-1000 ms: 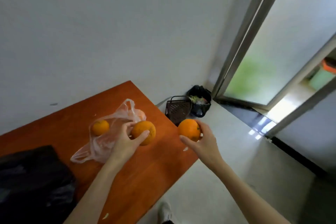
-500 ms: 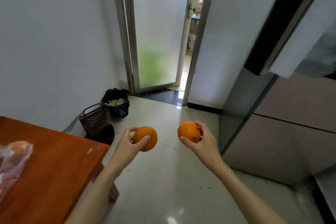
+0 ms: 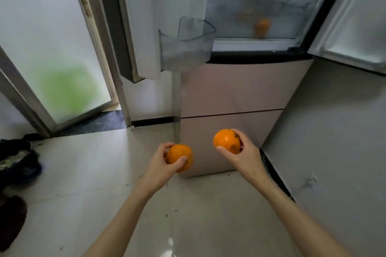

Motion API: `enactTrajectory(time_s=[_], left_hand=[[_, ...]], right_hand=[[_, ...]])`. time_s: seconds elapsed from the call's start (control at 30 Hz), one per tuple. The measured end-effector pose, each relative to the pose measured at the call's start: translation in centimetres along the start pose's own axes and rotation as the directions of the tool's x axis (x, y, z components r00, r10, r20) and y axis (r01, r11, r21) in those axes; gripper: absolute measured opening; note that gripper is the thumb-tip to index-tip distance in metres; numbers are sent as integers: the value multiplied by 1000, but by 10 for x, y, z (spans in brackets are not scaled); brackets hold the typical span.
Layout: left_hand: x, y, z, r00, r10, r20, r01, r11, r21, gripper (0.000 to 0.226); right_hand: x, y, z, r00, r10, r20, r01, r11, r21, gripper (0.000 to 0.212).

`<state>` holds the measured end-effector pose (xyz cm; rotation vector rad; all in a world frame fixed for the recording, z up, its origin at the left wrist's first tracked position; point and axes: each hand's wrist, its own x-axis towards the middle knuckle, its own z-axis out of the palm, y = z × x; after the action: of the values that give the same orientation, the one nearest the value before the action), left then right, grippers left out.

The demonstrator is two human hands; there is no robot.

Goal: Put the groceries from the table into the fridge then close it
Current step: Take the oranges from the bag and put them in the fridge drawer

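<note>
1. At the far left a dark bag (image 3: 18, 160) lies slumped on the floor (image 3: 87, 173), beside a frosted glass door (image 3: 62, 58). Both are well clear of the path to the fridge.
2. The left fridge door (image 3: 150, 16) hangs open, and its clear door bin (image 3: 186, 46) juts out empty above the left hand. It is the one thing that hand could knock on the way up.
3. The left hand (image 3: 160, 165) holds the left orange (image 3: 179, 157), thumb curled across its front and fingers wrapped over the top and back. It sits low, in front of the closed lower drawers (image 3: 234, 115).
4. The right hand (image 3: 242, 154) grips the right orange (image 3: 226, 141), thumb beneath, fingers curled over the right side. It rides a little higher than the left one.
5. The move ahead turns on one relation: the open crisper drawer (image 3: 261, 14) lies up and ahead of both hands, well apart from them, and more nearly above the right hand. That hand looks the nearer, with a straighter lift. The oranges are round, so no long axis needs lining up.
6. An orange shape (image 3: 262, 27) shows blurred through the crisper's front wall, seemingly fruit already inside. Each orange must likely clear that wall's top edge before being lowered in.
7. At the right the right fridge door (image 3: 351, 27) also stands open, swung clear of the reach. Both doors are yet to be closed.
</note>
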<state>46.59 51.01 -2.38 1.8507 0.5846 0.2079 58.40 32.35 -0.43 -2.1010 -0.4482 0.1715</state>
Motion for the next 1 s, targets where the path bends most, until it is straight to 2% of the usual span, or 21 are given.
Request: enactTrajectory(time_s=[0.1, 0.23, 0.47, 0.7, 0.83, 1.0], left_hand=[[38, 29, 44, 998, 43, 55, -44, 999, 19, 48], [101, 69, 96, 987, 126, 100, -127, 992, -5, 51], [222, 151, 157, 937, 324, 133, -323, 946, -33, 57], [310, 236, 179, 879, 475, -34, -474, 865, -162, 55], [353, 291, 186, 781, 609, -140, -625, 763, -164, 55], [404, 376, 184, 680, 670, -298, -719, 690, -86, 58]], right_hand=[[20, 25, -35, 994, 74, -79, -73, 997, 12, 69], [63, 45, -75, 974, 101, -203, -93, 995, 47, 63], [187, 40, -135, 937, 22, -349, -14, 1000, 24, 60], [289, 20, -180, 901, -33, -433, 66, 996, 62, 51], [349, -2, -212, 863, -116, -492, 176, 981, 77, 51], [434, -37, -258, 830, -252, -497, 315, 948, 45, 46]])
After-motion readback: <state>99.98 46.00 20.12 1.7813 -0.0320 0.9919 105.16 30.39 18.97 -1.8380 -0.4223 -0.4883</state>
